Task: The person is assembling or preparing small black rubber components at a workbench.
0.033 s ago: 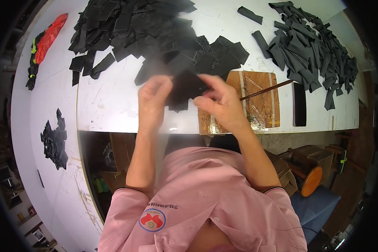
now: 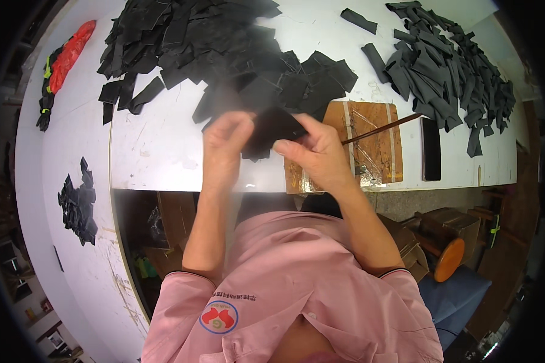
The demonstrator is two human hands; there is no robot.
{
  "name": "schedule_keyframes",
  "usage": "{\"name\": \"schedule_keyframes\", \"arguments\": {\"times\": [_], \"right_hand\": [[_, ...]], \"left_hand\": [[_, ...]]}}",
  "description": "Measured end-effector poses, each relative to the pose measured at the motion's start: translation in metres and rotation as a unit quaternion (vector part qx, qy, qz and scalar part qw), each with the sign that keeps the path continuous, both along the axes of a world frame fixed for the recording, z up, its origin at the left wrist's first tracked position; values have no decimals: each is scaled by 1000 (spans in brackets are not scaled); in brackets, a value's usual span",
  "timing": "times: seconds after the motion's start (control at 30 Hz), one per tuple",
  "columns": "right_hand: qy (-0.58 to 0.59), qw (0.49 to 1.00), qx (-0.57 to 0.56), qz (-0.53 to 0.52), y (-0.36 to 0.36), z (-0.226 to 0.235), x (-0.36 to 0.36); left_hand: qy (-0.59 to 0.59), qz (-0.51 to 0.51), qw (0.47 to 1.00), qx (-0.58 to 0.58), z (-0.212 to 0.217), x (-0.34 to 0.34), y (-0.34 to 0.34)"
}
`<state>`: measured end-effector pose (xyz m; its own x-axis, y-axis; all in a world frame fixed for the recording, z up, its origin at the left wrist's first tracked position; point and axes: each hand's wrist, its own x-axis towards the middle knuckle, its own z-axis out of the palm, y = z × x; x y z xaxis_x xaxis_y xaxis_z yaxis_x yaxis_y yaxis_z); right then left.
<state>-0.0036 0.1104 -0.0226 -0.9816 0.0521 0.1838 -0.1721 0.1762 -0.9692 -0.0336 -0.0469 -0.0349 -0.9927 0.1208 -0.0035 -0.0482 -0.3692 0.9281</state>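
Note:
Between my hands, over the near part of the table, is a small black fabric piece (image 2: 277, 129), blurred. My left hand (image 2: 227, 142) has its fingers closed on the left edge of this piece. My right hand (image 2: 321, 152) pinches its right edge between thumb and fingers. A thin brown stick (image 2: 381, 129) slants across a brown board (image 2: 375, 160); its near end goes behind my right hand, and I cannot tell whether the hand touches it. Just beyond my hands spreads a large heap of flat black fabric pieces (image 2: 194, 42).
Dark grey narrow fabric pieces (image 2: 430, 78) lie heaped at the far right. A black phone-like slab (image 2: 430, 149) is beside the board. On the left are a small black fabric pile (image 2: 79, 202) and a red plastic bundle (image 2: 72, 54). A round orange stool seat (image 2: 449, 260) stands below the table.
Both hands have come slightly nearer to me with the black fabric piece. The piles, board and phone-like slab lie as before.

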Motion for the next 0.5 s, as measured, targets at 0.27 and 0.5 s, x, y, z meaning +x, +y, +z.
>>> {"name": "schedule_keyframes", "arguments": {"times": [0.27, 0.5], "right_hand": [[63, 983, 126, -115, 0, 9, 16], [194, 934, 276, -119, 11, 4, 29]], "left_hand": [[18, 169, 977, -124, 5, 36, 32], [-76, -8, 995, -71, 31, 54, 33]]}}
